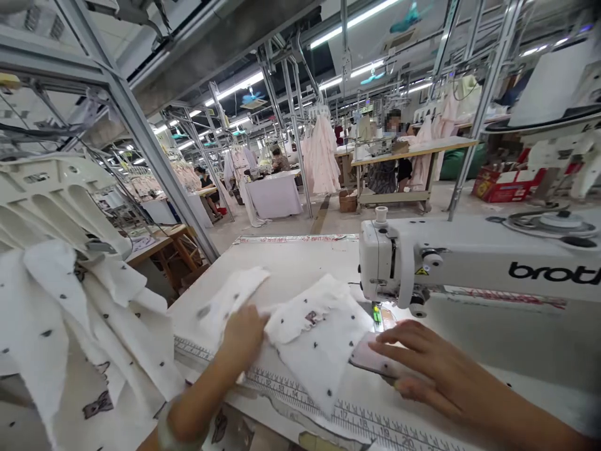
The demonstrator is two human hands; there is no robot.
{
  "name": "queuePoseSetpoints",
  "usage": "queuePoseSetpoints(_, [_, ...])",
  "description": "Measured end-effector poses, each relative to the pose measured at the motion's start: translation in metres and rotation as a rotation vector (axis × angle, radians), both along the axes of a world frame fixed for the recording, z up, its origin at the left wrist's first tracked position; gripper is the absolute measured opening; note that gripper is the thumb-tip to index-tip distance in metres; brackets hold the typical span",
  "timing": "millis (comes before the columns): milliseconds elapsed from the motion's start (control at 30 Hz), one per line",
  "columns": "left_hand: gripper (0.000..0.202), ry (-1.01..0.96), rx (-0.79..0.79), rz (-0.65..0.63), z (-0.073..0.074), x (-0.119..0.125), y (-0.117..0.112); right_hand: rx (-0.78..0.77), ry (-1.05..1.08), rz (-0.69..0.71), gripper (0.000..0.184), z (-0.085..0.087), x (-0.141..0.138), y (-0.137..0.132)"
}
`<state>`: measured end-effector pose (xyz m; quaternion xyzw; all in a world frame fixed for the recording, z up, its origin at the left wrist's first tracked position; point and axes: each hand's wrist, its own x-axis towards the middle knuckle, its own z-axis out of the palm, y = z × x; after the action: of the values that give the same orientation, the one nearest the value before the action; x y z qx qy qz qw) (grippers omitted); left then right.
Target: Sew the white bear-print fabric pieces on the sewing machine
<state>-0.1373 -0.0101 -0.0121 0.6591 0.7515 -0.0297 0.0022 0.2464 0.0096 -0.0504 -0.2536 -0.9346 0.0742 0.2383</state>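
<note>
My left hand [244, 335] lies on white cloth with small dark prints, its fingers blurred and partly hidden. A loose white cloth strip [230, 307] runs out from under that hand, and a larger printed white panel [319, 338] lies to its right. My right hand [422, 366] sits just below the needle area of a white Brother sewing machine [469, 257], over a pale pink cloth piece [369, 357]. Its fingers and thumb close around that piece. A heap of printed white cloth [84, 332] lies at the far left, away from both hands.
A ruler scale [338, 407] runs along the front of the white sewing table [291, 263]. A metal frame post [154, 169] rises at the table's left. Beyond it stand further sewing tables, hanging pale pink garments [322, 153], and a co-worker [397, 169].
</note>
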Motion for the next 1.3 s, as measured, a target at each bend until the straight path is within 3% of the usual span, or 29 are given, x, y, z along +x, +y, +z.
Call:
queuePoseSetpoints(67, [0.027, 0.005, -0.093, 0.008, -0.006, 0.003, -0.044, -0.051, -0.074, 0.038, 0.057, 0.002, -0.005, -0.005])
queuePoseSetpoints(133, [0.020, 0.006, -0.346, -0.249, -0.005, 0.015, -0.077, -0.089, -0.140, 0.062, 0.064, 0.004, -0.010, -0.006])
queuePoseSetpoints(200, [0.015, -0.050, -0.561, -0.577, 0.004, 0.034, -0.093, -0.130, -0.190, 0.080, 0.064, 0.005, -0.012, -0.006])
queuePoseSetpoints(267, [0.015, -0.123, -0.516, -0.758, 0.017, 0.054, -0.089, -0.170, -0.234, 0.096, 0.063, 0.004, -0.014, -0.006])
queuePoseSetpoints(333, [0.020, -0.196, -0.264, -0.794, 0.025, 0.073, -0.070, -0.186, -0.267, 0.097, 0.061, 0.004, -0.014, -0.006])
queuePoseSetpoints(400, [0.028, -0.297, -0.062, -0.856, 0.021, 0.088, -0.045, -0.165, -0.286, 0.103, 0.061, 0.002, -0.013, -0.005])
queuePoseSetpoints(467, [0.050, -0.389, -0.013, -0.962, 0.008, 0.099, -0.020, -0.096, -0.281, 0.104, 0.060, 0.001, -0.010, -0.004])
queuePoseSetpoints(567, [0.071, -0.379, -0.076, -0.967, -0.018, 0.109, 0.005, 0.073, -0.194, 0.074, 0.052, -0.002, -0.005, 0.002])
queuePoseSetpoints(667, [0.074, -0.359, -0.098, -0.929, -0.031, 0.111, 0.012, 0.176, -0.099, 0.019, 0.049, -0.006, -0.001, 0.010])
queuePoseSetpoints(1033, [0.078, -0.413, -0.108, -0.982, -0.021, 0.117, 0.021, 0.131, -0.093, -0.119, 0.050, -0.016, 0.002, 0.018])
queuePoseSetpoints(1200, [0.076, -0.435, -0.071, -0.904, -0.026, 0.123, 0.023, 0.281, -0.092, -0.113, 0.045, -0.015, 0.002, 0.019])
queuePoseSetpoints(1300, [0.075, -0.444, -0.043, -0.892, -0.029, 0.124, 0.020, 0.300, -0.082, -0.087, 0.043, -0.032, 0.012, 0.026])
